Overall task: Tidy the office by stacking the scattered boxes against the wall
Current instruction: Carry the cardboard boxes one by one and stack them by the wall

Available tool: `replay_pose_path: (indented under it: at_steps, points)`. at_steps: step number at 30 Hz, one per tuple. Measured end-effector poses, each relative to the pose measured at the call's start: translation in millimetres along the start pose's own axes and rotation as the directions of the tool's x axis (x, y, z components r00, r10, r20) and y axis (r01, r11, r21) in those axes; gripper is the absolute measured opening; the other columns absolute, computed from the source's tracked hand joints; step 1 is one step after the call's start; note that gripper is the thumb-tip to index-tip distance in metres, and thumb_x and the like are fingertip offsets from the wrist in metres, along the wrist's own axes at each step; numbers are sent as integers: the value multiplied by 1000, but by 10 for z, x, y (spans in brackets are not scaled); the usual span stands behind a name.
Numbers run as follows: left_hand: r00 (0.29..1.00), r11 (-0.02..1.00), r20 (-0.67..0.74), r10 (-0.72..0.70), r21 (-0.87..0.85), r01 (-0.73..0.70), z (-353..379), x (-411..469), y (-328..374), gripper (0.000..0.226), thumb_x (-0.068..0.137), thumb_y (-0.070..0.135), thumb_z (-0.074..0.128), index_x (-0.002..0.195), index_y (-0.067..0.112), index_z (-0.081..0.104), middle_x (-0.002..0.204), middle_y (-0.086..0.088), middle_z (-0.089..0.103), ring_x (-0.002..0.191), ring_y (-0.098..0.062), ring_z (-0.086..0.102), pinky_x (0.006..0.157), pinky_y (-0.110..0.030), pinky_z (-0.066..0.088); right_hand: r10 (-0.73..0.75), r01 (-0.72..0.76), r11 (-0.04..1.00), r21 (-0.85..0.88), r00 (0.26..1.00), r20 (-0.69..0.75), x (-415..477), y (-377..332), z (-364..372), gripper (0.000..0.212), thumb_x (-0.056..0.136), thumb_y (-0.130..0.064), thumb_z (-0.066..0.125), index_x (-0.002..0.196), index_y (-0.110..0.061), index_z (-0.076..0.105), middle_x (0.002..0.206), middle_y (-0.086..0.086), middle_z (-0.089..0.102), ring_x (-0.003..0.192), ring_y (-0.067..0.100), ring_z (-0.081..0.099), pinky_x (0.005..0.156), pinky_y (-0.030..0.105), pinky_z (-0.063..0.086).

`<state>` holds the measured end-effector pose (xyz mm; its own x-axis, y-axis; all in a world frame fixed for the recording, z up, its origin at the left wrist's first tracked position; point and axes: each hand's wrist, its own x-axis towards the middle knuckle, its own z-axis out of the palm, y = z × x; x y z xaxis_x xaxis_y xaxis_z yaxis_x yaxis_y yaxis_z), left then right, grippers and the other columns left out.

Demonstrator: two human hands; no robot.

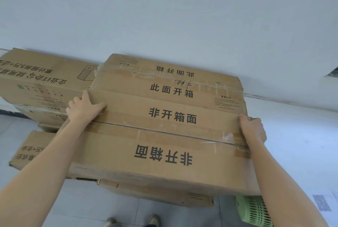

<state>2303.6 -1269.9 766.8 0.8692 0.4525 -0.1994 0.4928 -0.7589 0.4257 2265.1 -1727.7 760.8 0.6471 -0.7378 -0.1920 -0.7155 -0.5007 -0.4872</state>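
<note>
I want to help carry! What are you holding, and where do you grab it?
A big cardboard box. The left hand grips its left edge, the right hand its right edge, both near the far corners.

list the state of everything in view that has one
near box, taped shut, gripped at both ends
left hand, grips its left edge
right hand, grips its right edge
far box, taped shut, behind the near box
green basket, partly hidden by the near box
</note>
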Motion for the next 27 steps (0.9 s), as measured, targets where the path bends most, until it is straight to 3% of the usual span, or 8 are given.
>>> replay_pose_path:
  at_steps: [6,9,12,16,19,22,27]
  points:
    - [1000,996,4,27,88,-27,72,88,83,81,88,47,53,150,12,14,143,-27,31,132,-39,28,107,-45,21,-6,6,996,-92,1000,0,63,-93,59,62,90,-46,39,133,-1,35,132,20,45,119,39,46,101,46,38]
    - [1000,994,7,22,109,-22,71,99,99,82,88,49,50,150,11,12,144,-27,29,132,-39,27,108,-45,20,-40,39,995,-86,999,1,42,-126,49,61,91,-40,41,138,-4,30,137,20,39,126,37,37,105,46,29]
    - [1000,995,13,25,93,-26,41,81,91,80,88,48,51,149,11,15,145,-27,28,133,-39,26,108,-46,19,-144,142,984,-105,989,-16,-52,-150,1,62,89,-36,45,143,-10,25,144,18,28,134,33,23,108,46,19]
    - [997,995,-20,75,75,-73,-25,14,59,67,86,39,56,142,12,32,146,-24,26,136,-37,19,109,-50,19,-301,302,932,-201,953,34,-338,-218,-70,55,90,-36,47,137,-10,37,145,18,28,137,32,19,110,47,16]
    - [993,990,-56,104,101,-98,-56,-119,44,56,87,35,53,134,6,44,145,-24,30,137,-36,16,109,-49,18,-422,453,866,-211,890,174,-736,-298,-85,53,91,-43,45,136,-15,40,145,14,32,135,32,26,111,47,21]
    - [989,990,-44,138,40,-137,-26,-333,27,53,92,34,49,137,7,43,145,-22,33,137,-36,18,110,-48,19,-540,601,781,-171,787,298,-1169,-365,23,53,94,-46,42,140,-21,37,146,10,32,136,27,28,112,45,20]
    - [971,973,-78,225,-30,-228,111,-700,-109,44,94,32,50,130,8,52,137,-18,47,129,-37,34,107,-44,25,-646,755,639,-148,631,429,-1572,-413,353,51,95,-43,41,139,-19,37,151,8,22,142,24,14,115,41,13]
